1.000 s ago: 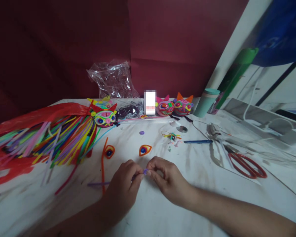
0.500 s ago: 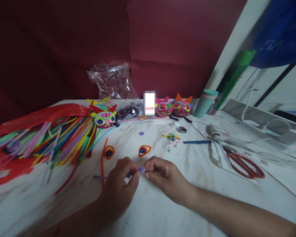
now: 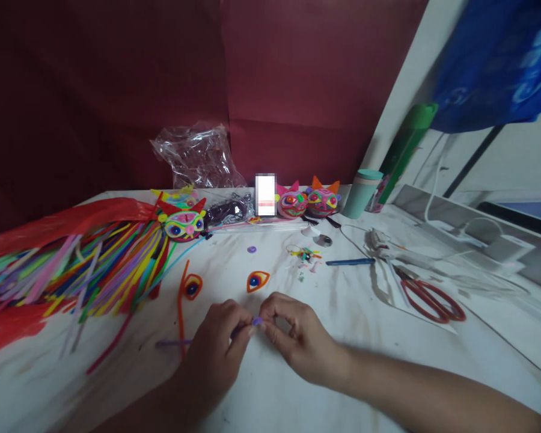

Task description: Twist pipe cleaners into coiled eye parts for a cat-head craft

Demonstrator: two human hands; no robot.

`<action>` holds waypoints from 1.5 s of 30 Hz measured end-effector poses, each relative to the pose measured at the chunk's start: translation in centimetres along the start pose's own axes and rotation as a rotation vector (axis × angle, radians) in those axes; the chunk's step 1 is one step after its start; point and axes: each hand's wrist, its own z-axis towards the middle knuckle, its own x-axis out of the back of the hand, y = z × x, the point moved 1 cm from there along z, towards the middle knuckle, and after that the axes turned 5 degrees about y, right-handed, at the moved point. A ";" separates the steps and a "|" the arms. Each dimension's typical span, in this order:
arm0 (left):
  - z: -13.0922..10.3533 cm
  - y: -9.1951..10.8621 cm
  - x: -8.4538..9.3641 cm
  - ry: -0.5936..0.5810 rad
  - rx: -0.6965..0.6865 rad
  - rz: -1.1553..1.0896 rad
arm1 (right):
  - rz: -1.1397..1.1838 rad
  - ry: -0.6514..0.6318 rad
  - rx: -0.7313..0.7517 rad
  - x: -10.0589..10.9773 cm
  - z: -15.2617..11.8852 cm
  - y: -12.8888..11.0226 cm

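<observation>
Now the left hand (image 3: pixel 219 343) and right hand (image 3: pixel 297 337) pinch a purple strip (image 3: pixel 257 322), fingertips closed on it, near an orange-rimmed eye (image 3: pixel 256 281).

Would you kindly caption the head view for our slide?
Left hand and right hand pinch a purple piece near orange-rimmed eyes.

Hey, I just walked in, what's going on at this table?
A person is working with bare hands over a white table. The left hand and right hand meet fingertip to fingertip, pinching a small purple piece between them. Just beyond them lie two orange-edged eye shapes, with an orange strip beside the left one. A purple disc lies farther back, and red-handled scissors rest off to the right.
</observation>
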 end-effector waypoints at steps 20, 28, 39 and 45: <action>-0.3 0.1 0.3 -0.035 -0.301 0.161 | -0.263 -0.213 0.246 0.7 0.0 -0.1; -0.5 0.7 0.7 0.114 -0.199 0.027 | -0.123 -0.094 0.115 0.7 -0.1 -0.8; -0.3 1.0 0.4 0.085 -0.011 -0.008 | -0.054 0.010 0.114 0.2 -0.4 -0.8; -0.1 0.4 0.4 0.016 -0.058 0.066 | -0.107 -0.041 0.013 0.5 0.2 -0.3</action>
